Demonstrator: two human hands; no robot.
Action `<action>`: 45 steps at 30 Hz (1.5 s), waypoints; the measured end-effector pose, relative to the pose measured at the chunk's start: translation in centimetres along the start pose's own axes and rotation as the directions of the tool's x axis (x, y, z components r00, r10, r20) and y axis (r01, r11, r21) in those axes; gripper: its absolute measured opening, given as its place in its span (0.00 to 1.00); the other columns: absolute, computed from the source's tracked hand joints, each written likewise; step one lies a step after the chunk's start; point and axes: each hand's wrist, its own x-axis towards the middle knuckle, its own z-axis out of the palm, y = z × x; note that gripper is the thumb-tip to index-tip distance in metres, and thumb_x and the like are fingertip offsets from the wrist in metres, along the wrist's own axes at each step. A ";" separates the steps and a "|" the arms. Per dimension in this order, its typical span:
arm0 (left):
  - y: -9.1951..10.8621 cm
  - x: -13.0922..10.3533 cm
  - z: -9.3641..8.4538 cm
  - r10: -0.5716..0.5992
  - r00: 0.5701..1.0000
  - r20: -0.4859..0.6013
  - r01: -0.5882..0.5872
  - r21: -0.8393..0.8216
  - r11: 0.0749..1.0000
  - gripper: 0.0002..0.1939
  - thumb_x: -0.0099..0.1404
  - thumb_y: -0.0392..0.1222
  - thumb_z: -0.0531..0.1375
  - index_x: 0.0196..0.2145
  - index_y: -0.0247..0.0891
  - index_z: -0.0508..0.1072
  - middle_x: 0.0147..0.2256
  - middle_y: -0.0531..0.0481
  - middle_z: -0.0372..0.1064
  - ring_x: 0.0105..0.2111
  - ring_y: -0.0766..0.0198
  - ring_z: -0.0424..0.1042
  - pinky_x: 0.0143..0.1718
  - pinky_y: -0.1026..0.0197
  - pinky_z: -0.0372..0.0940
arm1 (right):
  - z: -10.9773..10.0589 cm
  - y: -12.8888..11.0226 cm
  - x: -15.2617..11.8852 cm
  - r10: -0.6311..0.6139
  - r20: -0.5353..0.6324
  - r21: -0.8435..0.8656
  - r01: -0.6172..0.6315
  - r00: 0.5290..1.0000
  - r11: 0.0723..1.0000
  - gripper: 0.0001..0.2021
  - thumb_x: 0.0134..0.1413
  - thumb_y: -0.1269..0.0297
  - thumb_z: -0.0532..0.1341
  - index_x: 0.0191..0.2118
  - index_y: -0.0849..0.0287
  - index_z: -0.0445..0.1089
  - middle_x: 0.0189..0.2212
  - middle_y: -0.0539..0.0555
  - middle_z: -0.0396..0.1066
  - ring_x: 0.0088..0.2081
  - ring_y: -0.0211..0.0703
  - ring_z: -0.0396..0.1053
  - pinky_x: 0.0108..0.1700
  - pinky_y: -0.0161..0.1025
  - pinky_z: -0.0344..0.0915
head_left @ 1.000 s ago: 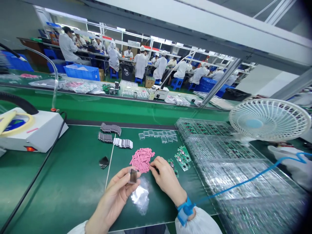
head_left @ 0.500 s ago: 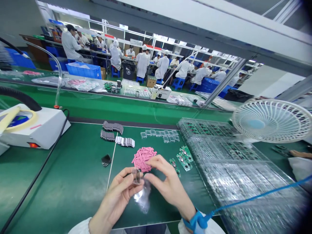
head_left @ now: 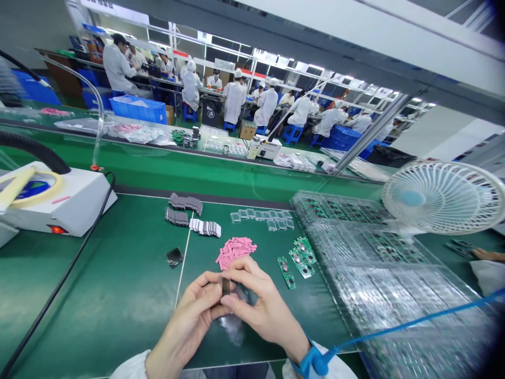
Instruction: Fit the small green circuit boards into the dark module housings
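Observation:
Between my two hands is a small clear piece with a dark part (head_left: pixel 226 286). My left hand (head_left: pixel 199 304) grips it from the left, fingers bent round it. The thumb and fingers of my right hand (head_left: pixel 256 299) close on its right side. Just beyond my fingertips lies a heap of pink strips (head_left: pixel 232 251). A crumpled clear film (head_left: pixel 232 330) is partly hidden under my hands. Green circuit boards (head_left: pixel 302 259) lie to the right, and a dark square piece (head_left: pixel 174 257) to the left. Small clear frames (head_left: pixel 272 215) stand in rows farther back.
Stacked clear trays (head_left: pixel 379 279) fill the right side, beside a white fan (head_left: pixel 442 197). Dark and white strips (head_left: pixel 183 203) lie at the back left, near a white machine (head_left: pixel 74 205) with a black cable. A blue cord runs from my right wrist. People sit beyond.
My right hand has moved left and closed its thumb and fingers on the small clear piece. The camera view has shifted slightly.

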 end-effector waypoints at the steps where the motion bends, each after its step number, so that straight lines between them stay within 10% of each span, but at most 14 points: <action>1: 0.0 0.0 0.0 -0.004 1.000 0.007 0.004 0.001 1.000 0.10 0.56 0.39 0.72 0.34 0.36 0.76 0.35 0.46 0.78 0.32 0.63 0.78 0.36 0.63 0.74 | 0.0 0.0 0.0 -0.007 0.001 0.005 0.007 1.000 1.000 0.13 0.57 0.68 0.65 0.48 0.53 0.74 0.41 0.54 0.68 0.46 0.47 0.67 0.50 0.45 0.66; 21: -0.1 -0.1 -0.2 -0.012 0.998 0.057 0.014 -0.042 0.999 0.08 0.59 0.36 0.70 0.36 0.34 0.77 0.35 0.45 0.79 0.34 0.64 0.78 0.39 0.64 0.74 | -0.3 0.8 -0.6 -0.126 0.062 -0.157 0.134 0.990 0.978 0.17 0.61 0.65 0.64 0.55 0.54 0.69 0.45 0.56 0.69 0.45 0.47 0.67 0.48 0.45 0.66; 45: 0.0 -0.3 -0.5 -0.056 0.995 0.083 0.059 -0.039 0.997 0.12 0.55 0.37 0.73 0.37 0.35 0.79 0.36 0.44 0.80 0.34 0.62 0.78 0.40 0.61 0.74 | 0.5 1.5 -1.0 -0.118 -0.120 0.180 0.139 0.986 0.974 0.14 0.56 0.68 0.66 0.48 0.51 0.71 0.41 0.53 0.71 0.44 0.46 0.68 0.48 0.43 0.65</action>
